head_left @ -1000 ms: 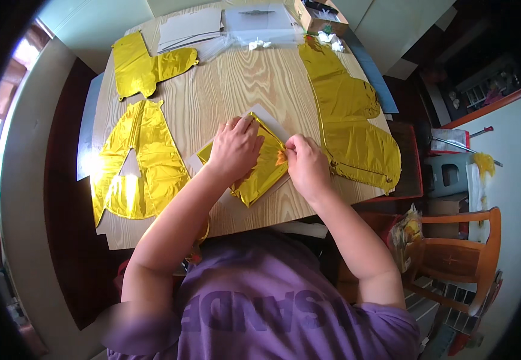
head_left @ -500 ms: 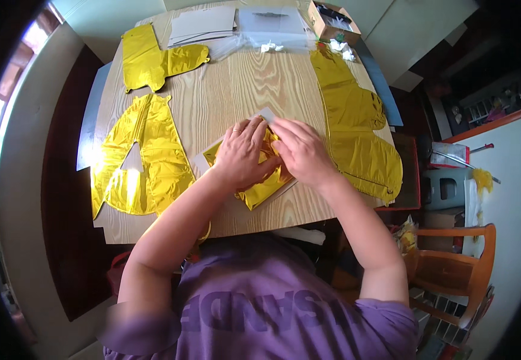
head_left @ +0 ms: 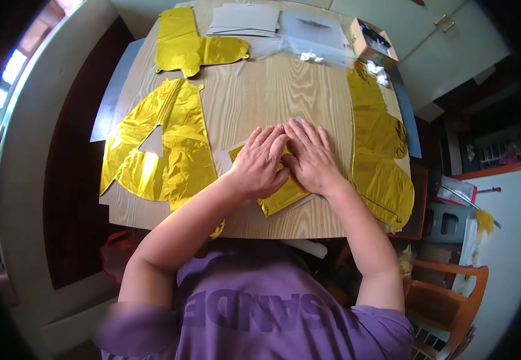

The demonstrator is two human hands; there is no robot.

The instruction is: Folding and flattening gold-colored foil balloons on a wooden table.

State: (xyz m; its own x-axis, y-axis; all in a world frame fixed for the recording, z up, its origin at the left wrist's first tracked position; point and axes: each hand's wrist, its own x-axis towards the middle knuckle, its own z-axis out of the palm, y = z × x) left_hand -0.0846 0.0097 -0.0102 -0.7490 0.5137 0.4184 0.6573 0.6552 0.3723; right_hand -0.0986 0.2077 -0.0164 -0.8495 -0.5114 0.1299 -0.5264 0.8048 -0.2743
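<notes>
A folded piece of shiny gold foil point(head_left: 283, 198), which looks like a flattened foil balloon, lies tilted on the wooden table before me. A pale flat sheet or sleeve point(head_left: 225, 159) shows around its edges. My left hand point(head_left: 259, 163) rests on the foil's left part, fingers stretched forward and thumb bent inward. Beside it, my right hand point(head_left: 313, 157) presses flat on the upper right part, its fingers slightly spread. Both hands are open and touch near the index fingers. They cover much of the foil and its far corner.
An A-shaped flat gold balloon point(head_left: 182, 141) lies left. Another angular gold balloon point(head_left: 179, 45) sits far left, and a long one point(head_left: 383, 156) on the right. At the back are grey cards point(head_left: 243, 19), clear plastic sleeves point(head_left: 314, 36), crumpled white bits point(head_left: 311, 57) and a small box point(head_left: 373, 45).
My right hand has flattened and spread over the foil, where before its fingers were bent inward at the far corner. The whole view has turned, so the table's things sit farther right.
</notes>
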